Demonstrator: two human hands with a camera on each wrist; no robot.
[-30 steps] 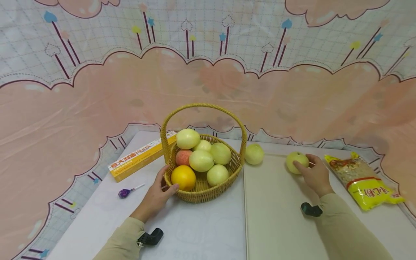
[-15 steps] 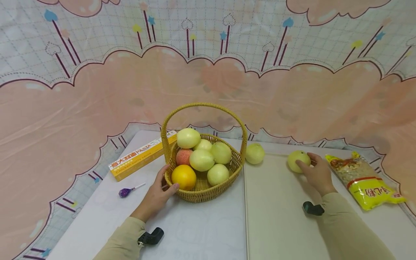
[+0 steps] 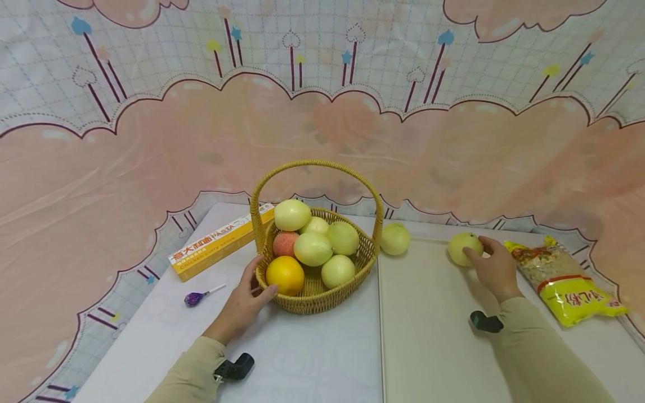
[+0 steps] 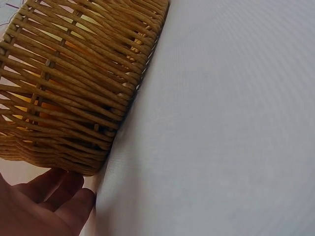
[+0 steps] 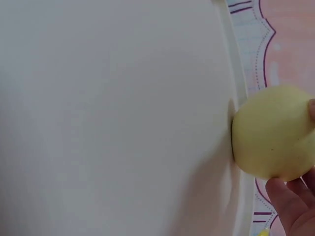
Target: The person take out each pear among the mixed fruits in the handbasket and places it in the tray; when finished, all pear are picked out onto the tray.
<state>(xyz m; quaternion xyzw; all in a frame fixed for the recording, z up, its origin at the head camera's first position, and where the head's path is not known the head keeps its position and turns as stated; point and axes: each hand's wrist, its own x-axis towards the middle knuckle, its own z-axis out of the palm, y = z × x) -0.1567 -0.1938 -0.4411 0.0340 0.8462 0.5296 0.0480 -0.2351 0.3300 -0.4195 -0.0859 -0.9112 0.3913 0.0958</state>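
Note:
At the basket's near left corner, my left hand grips with the thumb at the rim and the fingers along the outer side. In the left wrist view, fingertips touch the woven wall from below. A round pale green fruit is pinched by my right hand at the far end of the cream board. Its speckled skin shows in the right wrist view, close over the board's raised edge. The basket holds several pale green fruits, an orange and a reddish fruit.
Another pale green fruit sits right of the basket. A yellow pasta box lies at the left, with a purple lollipop in front of it. At the right lies a yellow food packet. A patterned cloth hangs behind the table.
My right hand and its pale green fruit have shifted slightly right and away. The left hand and the basket have stayed in place.

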